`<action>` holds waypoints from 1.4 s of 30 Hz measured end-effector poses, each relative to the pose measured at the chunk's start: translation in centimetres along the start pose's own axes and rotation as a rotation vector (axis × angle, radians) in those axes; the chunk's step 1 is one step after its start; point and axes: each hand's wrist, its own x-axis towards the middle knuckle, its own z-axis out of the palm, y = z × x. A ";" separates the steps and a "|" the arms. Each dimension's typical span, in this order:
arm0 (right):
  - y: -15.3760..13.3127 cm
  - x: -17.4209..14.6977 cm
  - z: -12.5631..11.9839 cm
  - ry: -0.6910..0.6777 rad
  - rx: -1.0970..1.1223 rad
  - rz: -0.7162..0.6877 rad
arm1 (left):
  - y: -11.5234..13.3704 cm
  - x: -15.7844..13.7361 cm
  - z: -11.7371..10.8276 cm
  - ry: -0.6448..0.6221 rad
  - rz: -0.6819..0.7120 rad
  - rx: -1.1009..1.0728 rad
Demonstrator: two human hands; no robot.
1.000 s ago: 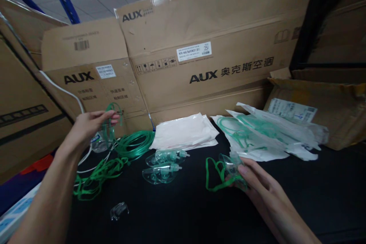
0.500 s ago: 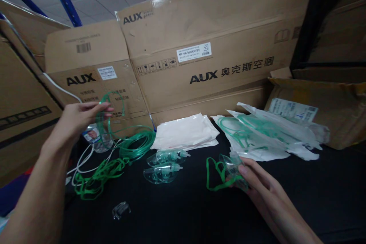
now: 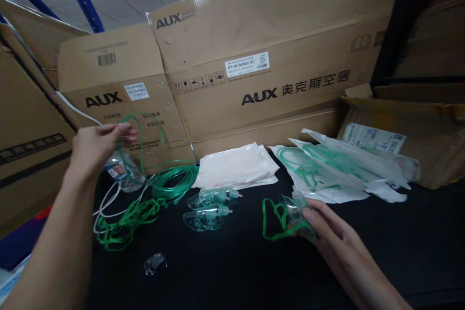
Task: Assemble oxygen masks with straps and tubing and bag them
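My left hand is closed on thin green tubing, raised above the table at the left. One end of the tubing loops out to the right of the fingers. Below it lies a coil of green tubing beside a heap of green elastic straps. In my right hand is a clear green oxygen mask, its green strap hanging in a loop to the left. Two more masks lie on the black table between my hands.
White packets are stacked at the centre back. Opened packs with masks and tubing lie to their right. Small clear pieces sit near the front. A plastic bottle stands behind a white cable. Large cardboard boxes wall the back.
My left hand has shifted slightly left and its tubing loop has spread wider. My right hand keeps the mask in nearly the same place.
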 end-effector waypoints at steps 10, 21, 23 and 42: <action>0.4 0.3 -0.7 -0.023 0.055 0.015 | 3.4 0.2 -2.7 0.128 0.277 0.014; 0.7 0.5 -0.5 -0.027 0.071 0.038 | -3.9 -3.2 8.8 -0.657 0.212 0.382; 0.7 0.4 -0.6 -0.017 0.064 0.035 | -4.6 -3.0 9.9 -0.689 0.153 0.413; 0.2 0.0 -0.1 -0.029 0.003 0.039 | -3.2 -2.1 15.4 -0.760 -0.082 0.578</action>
